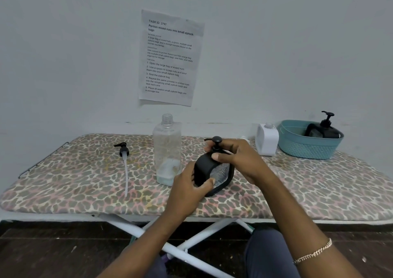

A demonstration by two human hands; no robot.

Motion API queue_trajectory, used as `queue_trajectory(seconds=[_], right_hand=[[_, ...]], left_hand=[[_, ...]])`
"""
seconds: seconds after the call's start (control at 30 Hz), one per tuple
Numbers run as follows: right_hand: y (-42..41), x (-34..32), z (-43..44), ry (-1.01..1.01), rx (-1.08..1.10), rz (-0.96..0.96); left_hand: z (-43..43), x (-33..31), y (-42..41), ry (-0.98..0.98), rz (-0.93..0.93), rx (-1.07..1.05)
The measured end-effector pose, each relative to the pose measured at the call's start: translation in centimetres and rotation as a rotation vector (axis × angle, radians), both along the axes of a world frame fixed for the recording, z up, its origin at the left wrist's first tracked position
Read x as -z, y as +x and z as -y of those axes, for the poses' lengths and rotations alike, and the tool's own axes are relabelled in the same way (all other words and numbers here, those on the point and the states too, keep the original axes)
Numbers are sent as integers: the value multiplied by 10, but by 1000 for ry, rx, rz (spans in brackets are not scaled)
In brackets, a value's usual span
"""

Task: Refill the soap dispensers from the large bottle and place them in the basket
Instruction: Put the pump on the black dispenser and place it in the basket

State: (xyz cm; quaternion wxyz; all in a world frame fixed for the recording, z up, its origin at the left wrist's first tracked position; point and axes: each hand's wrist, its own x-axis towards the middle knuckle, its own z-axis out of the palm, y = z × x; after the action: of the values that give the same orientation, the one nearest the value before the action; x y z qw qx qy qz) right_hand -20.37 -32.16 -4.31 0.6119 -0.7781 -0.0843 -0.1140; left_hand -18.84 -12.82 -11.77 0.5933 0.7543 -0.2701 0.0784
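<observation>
In the head view the black soap dispenser (203,170) stands roughly upright between both hands, its long axis near vertical. The left hand (187,185) grips its lower side, fingers and thumb curled round the body. The right hand (240,158), just above, pinches the pump (216,140) at its collar. The basket (306,148) lies well beyond and to the right of the right hand, the nearer one, which seems best placed to carry the dispenser over.
</observation>
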Motion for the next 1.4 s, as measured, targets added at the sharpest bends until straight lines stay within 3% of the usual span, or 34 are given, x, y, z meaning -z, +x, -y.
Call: queue_trajectory(seconds=[0.3,0.53,0.93,1.17,1.4], right_hand=[[0,17,-13,171,122,57],[-2,21,-41,70,425,106],[-3,32,-82,158,734,201],[-5,32,-58,9,600,205],[-10,20,-5,-207,191,7]], left_hand=[[0,0,-1,-3,7,3],[0,-1,-5,13,32,-13],[3,8,1,-15,-4,-37],[2,9,5,0,8,-24],[0,3,2,-9,-3,27]])
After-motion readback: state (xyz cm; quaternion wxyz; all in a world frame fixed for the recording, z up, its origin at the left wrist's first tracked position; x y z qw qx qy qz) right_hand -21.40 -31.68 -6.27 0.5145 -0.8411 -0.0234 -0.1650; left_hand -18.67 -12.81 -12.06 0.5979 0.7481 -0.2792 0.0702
